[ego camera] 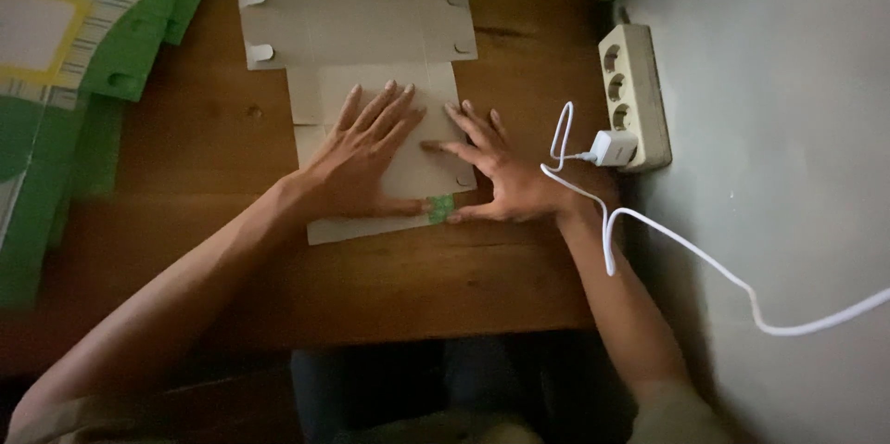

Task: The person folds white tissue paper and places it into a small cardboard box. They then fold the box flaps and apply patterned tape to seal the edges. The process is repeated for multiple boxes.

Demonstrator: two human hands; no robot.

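Both hands lie flat on an unfolded box blank (371,45) at the desk's (204,129) middle. The left hand (357,161) has its fingers spread, pressing the panel; the right hand (505,171), at three o'clock of it, is also splayed, thumbs meeting at a green tab (441,208). No walls stand yet; top flaps at twelve o'clock lie flat.

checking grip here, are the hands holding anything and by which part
Nothing is gripped. The left hand and right hand press flat on the cardboard box blank, thumbs meeting at its small green tab on the near edge.
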